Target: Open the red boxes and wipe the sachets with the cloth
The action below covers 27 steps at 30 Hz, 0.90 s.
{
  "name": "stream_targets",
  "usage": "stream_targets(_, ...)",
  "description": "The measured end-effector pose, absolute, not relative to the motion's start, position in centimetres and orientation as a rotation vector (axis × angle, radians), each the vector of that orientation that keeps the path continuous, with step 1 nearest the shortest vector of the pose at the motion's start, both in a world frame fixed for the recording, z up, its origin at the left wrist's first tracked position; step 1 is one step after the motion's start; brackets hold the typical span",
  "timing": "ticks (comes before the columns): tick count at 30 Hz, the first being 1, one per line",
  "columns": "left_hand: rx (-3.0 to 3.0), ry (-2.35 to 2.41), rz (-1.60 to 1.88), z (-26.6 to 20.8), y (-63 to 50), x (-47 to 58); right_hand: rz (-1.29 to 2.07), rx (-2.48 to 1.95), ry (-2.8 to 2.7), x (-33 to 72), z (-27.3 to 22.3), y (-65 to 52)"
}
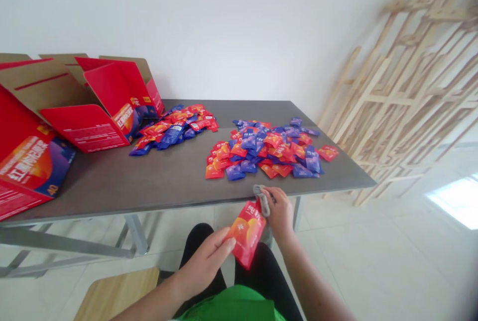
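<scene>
My left hand [209, 260] pinches a red packet [247, 231] by its lower left edge, above my lap. The packet is tilted and its printed front, with orange fruit and white characters, faces me. In my right hand [281, 211], a folded grey cloth [263, 202] is gripped at the packet's upper right corner. Whether those fingers also hold the packet cannot be made out. Just beyond, on the dark table [157, 181], lies a large loose pile of red and purple packets [257, 147]. A second, smaller pile [179, 124] lies to its left.
Two open red cartons [89, 127] with raised flaps stand at the table's left end. A wooden stool [119, 291] is on the floor at lower left. Wooden frames [403, 72] lean on the wall at right. The table's front edge runs close to my hands.
</scene>
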<state>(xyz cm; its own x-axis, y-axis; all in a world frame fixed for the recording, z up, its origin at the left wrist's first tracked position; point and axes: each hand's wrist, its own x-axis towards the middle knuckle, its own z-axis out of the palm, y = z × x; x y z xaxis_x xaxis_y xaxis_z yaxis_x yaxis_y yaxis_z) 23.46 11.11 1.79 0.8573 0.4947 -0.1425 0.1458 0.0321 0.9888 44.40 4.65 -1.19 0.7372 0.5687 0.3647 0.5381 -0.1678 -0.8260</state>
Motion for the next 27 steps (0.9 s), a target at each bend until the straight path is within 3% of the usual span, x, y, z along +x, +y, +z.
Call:
stream_targets(7, 1.454, 0.578, 0.517, 1.9, 16.3, 27.6, 0.036, -1.725, -0.59, 47.3, -2.0, 3.6)
stream_targets(11, 1.894, 0.581, 0.689, 4.5, 21.4, 34.7, 0.079, -1.674, -0.608, 46.9, -1.1, 4.4)
stream_targets(17, 2.375, 0.698, 0.605, 5.8, 27.3, 43.2, 0.137, -1.642, -0.602, 47.4, -0.6, 4.9)
stream_targets(27, 2.551, 1.16, 0.779, 2.7, 32.1, 34.3, 0.063, -1.652, -0.679, 48.9, -1.4, 5.2)
